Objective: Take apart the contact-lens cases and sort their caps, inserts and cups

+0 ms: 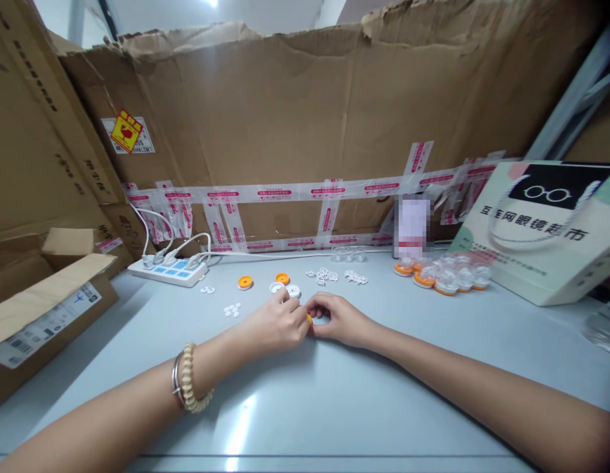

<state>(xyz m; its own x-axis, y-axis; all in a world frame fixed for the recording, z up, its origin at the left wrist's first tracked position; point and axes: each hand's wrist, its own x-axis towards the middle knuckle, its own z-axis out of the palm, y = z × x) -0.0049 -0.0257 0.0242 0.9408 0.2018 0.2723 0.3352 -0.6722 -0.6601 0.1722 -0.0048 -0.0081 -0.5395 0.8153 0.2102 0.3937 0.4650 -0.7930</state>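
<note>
My left hand [275, 323] and my right hand [337, 318] meet at the middle of the grey table [305, 401], fingers pinched together on a small orange part [309, 319] between them. The left wrist wears a beaded bracelet. Just beyond the hands lie two orange discs [244, 282], white round pieces [291, 290] and several small white parts [232, 309]. More small white parts [329, 275] are scattered farther back.
A white power strip [167, 270] with plugged cables sits at back left. Several finished orange-and-clear spools [445, 276] are grouped at back right beside a paper bag [546, 230]. An open cardboard box [43, 309] stands at left; taped cardboard walls [295, 131] surround the table.
</note>
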